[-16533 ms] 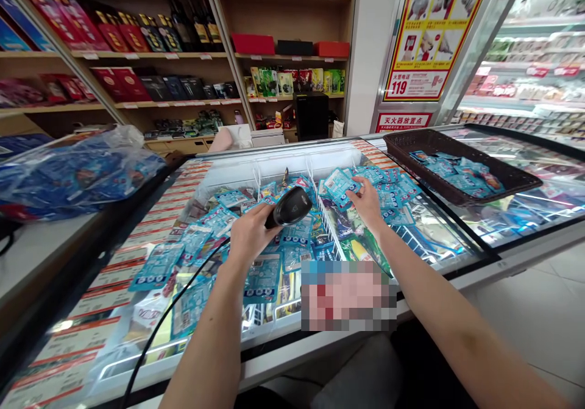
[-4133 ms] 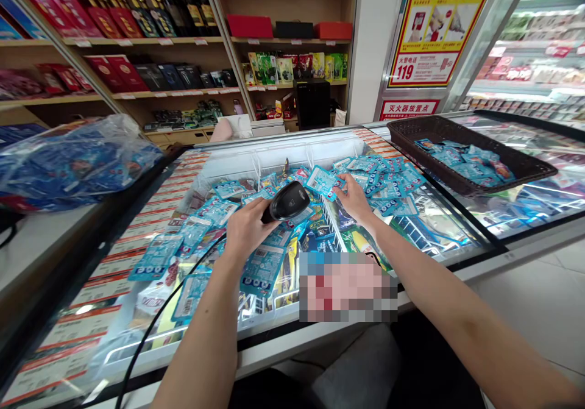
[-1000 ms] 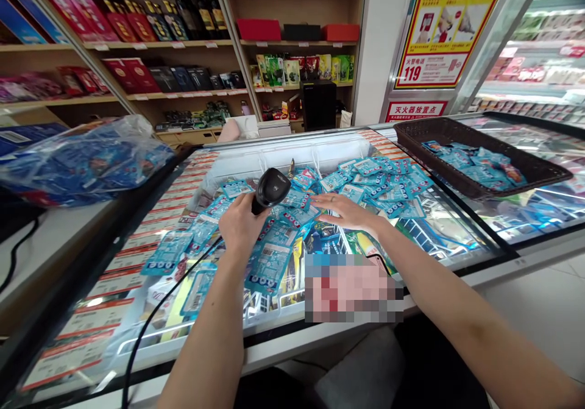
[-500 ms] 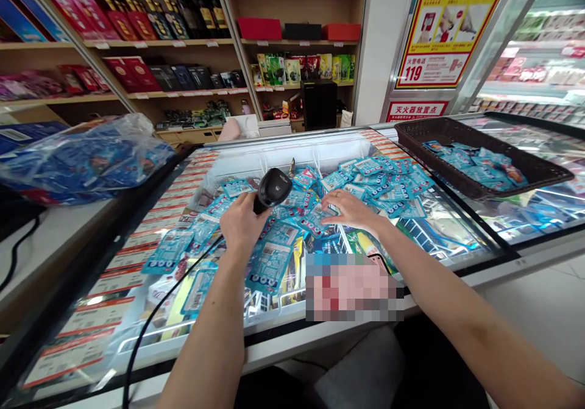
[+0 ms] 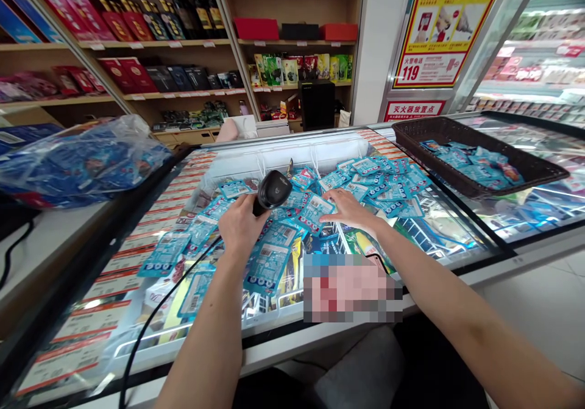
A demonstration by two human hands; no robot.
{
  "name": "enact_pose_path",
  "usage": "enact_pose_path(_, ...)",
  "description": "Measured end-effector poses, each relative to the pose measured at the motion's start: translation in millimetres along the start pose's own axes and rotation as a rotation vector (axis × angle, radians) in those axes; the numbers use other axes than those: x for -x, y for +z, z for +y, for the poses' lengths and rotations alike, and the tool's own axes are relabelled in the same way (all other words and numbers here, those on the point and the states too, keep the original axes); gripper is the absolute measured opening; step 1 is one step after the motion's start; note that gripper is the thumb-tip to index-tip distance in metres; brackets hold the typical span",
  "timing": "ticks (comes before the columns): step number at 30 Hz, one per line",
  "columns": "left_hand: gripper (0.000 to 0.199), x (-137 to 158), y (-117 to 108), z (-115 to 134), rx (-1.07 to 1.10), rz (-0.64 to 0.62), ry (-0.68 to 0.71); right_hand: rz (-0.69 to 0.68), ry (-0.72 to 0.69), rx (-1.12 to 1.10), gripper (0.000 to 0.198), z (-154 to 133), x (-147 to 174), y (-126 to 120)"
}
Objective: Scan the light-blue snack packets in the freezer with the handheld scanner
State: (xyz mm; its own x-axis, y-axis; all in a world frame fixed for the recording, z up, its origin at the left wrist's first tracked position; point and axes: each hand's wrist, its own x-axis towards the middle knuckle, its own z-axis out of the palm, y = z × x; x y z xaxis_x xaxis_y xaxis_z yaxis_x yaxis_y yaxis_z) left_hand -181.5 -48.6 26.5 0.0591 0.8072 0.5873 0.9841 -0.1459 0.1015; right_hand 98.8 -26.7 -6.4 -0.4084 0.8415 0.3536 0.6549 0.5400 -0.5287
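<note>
My left hand is wrapped round the handle of a black barcode scanner, whose head points away over the glass. A black cable runs from it down past my left forearm. My right hand has its thumb and fingers at the right edge of a blue packet, which shows its printed back. Around both hands, many similar blue packets lie scattered over the glass freezer top; one heap sits beyond my right hand and a larger strip of packets lies between my forearms.
A dark woven basket holding blue packets stands at the right. A clear plastic bag of blue packs rests at the left. Near the front edge lies a blurred-out pink object. Behind the freezer are stocked shelves.
The blue packet at my right hand has shifted slightly left and now faces up more brightly. My left hand and the scanner have barely moved.
</note>
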Motion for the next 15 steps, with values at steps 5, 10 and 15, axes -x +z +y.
enact_pose_path(5,0.037,0,-1,0,0.016,-0.007,0.006,0.168,0.162,-0.308,0.052,2,-3,-5)
enact_pose_path(10,0.035,0,-2,0,0.049,-0.053,0.060,0.405,0.263,-0.491,0.051,16,-9,-6)
enact_pose_path(15,0.036,1,-1,2,0.075,-0.092,0.138,0.478,0.218,-0.466,0.034,34,-12,-3)
